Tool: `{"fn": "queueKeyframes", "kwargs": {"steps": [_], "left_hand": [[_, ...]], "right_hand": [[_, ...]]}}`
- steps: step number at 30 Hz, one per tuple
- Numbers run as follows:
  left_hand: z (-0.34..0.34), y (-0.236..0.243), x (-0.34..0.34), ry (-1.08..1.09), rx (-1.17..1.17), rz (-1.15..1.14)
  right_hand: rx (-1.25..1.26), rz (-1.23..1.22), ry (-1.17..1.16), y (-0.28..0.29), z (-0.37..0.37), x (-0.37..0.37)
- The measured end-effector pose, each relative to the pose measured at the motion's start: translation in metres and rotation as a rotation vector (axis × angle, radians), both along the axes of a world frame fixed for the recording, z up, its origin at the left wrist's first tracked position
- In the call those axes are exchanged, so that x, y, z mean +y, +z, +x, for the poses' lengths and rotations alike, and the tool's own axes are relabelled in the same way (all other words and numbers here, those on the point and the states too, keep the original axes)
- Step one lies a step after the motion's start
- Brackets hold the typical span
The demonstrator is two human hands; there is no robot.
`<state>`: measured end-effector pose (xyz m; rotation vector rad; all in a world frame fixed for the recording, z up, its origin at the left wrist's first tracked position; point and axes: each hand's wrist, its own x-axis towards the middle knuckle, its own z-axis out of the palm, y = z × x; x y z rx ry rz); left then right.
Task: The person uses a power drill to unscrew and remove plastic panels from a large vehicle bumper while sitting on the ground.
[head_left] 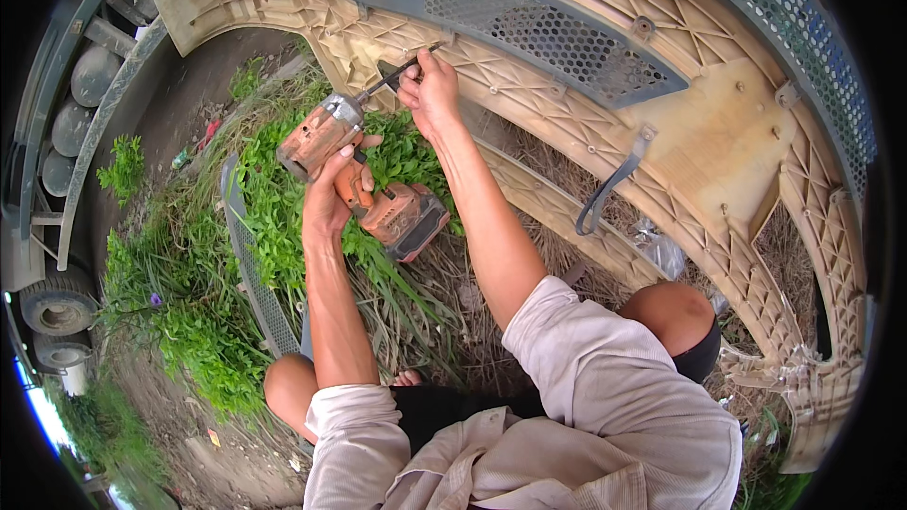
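An orange-and-black cordless impact driver (321, 137), scuffed and dusty, is held by its grip in my left hand (333, 184). Its battery (416, 225) points toward the lower right. From its metal nose a long dark driver bit (383, 84) runs up and right to the tan panel. My right hand (430, 93) is closed, thumb and fingertips pinching at the far end of the bit; whether a small screw is there too, I cannot tell. Behind them stands the large ribbed tan plastic panel (529, 118), like a vehicle bumper seen from inside, with a dark mesh grille insert (529, 24) fixed to it.
A black strap (612, 179) hangs from the panel at right. Green weeds (283, 189) and dry grass lie beneath my arms, beside another dark mesh strip (250, 264). My knee (669, 319) is close to the panel. A vehicle with round tanks (94, 76) and wheels (59, 304) stands at left.
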<state>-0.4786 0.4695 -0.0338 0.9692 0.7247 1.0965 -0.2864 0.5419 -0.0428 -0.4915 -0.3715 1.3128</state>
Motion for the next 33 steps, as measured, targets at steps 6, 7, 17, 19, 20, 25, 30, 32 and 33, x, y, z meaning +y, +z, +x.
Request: {"fn": "queueKeyframes", "kwargs": {"steps": [6,7,17,19,20,25,30,32,33], "left_hand": [[-0.002,0.012,0.003,0.018,0.149,0.071],[-0.002,0.013,0.003,0.030,0.155,0.076],[0.003,0.017,0.000,0.034,0.224,0.084],[0.007,0.023,-0.004,0.030,0.187,0.057],[0.009,0.025,-0.005,0.027,0.168,0.043],[0.003,0.009,-0.001,0.073,0.207,0.062],[-0.002,0.016,0.002,0.069,0.420,0.144],[0.004,0.022,-0.001,0.064,0.323,0.121],[0.009,0.027,-0.004,0.063,0.273,0.111]], "right_hand": [[0.020,0.040,0.010,-0.001,0.002,-0.003],[0.019,0.040,0.026,-0.002,0.004,-0.004],[-0.010,0.038,0.046,0.000,0.012,-0.004],[0.000,0.046,0.051,0.000,0.013,-0.003],[0.019,0.044,0.053,0.000,0.012,-0.004],[0.073,0.052,0.072,0.001,0.009,-0.002],[0.058,0.037,0.056,0.001,0.013,-0.002],[0.059,0.040,0.058,0.002,0.013,-0.001],[0.058,0.040,0.059,0.002,0.010,0.000]]}}
